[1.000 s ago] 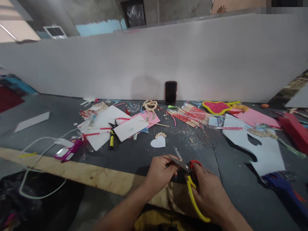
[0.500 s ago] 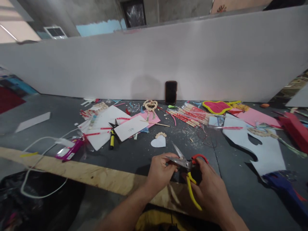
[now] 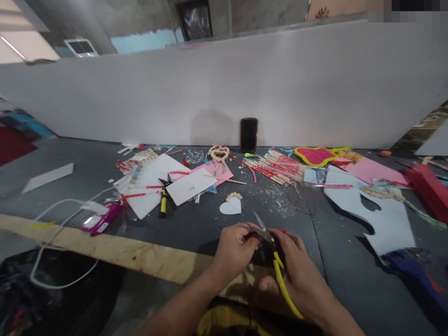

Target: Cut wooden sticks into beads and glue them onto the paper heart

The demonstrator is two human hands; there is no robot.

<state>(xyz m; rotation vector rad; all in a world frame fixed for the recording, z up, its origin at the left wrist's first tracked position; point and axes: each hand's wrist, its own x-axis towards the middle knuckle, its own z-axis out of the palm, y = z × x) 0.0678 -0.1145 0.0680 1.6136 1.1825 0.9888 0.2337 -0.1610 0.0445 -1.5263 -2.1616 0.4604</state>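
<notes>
In the lower middle of the head view, my right hand [image 3: 301,273] grips a pair of scissors [image 3: 271,240] with one yellow handle and one red one. The red handle is mostly behind my fingers, and my thumb stands off to the side. The steel blades are parted and point up to the left. My left hand [image 3: 233,249] is closed in a pinch close to the lower blade; what its fingertips hold is too small to name. Just beyond the hands lies a pale heart-shaped piece [image 3: 231,206], touching a small curve of wooden beads [image 3: 234,196].
A phone [image 3: 248,134] leans upright against the white panel [image 3: 147,98]. Black-and-yellow pliers [image 3: 163,203] lie left, beside a white card [image 3: 189,186]. Red-and-white wrapped sticks [image 3: 273,168] are at the back. A magenta glue gun [image 3: 100,219] with a white cable rests near the left edge.
My right hand has moved slightly forward and left over the handles, covering more of the red one. The scissors have turned a little and the gap between the blades looks narrower. My left hand barely moved.
</notes>
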